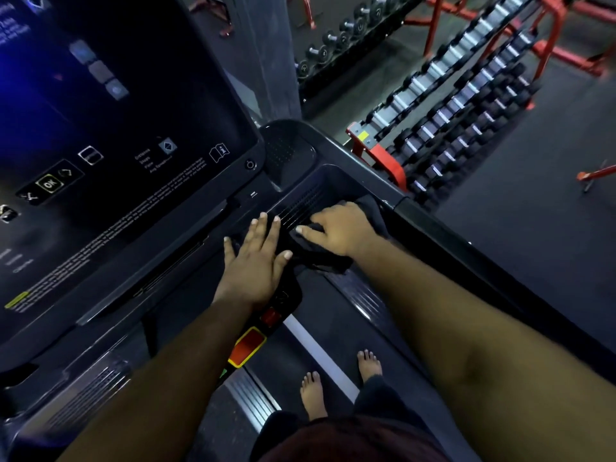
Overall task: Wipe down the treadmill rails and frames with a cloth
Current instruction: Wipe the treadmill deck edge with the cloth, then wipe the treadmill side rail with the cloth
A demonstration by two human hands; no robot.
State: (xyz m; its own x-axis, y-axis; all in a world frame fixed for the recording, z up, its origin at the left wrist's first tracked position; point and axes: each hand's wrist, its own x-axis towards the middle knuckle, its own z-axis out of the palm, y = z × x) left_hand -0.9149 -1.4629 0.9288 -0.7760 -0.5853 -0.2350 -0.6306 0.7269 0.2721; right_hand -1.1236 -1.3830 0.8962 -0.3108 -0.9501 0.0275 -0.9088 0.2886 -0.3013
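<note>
While the left hand lies flat with straight, spread fingers on the treadmill console, the right hand grips a dark cloth on the tray beside it.

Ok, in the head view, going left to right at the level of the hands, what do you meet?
Console screen → left hand, flat on the console ledge → dark cloth → right hand, fingers on the cloth → right side rail → dumbbell rack.
</note>
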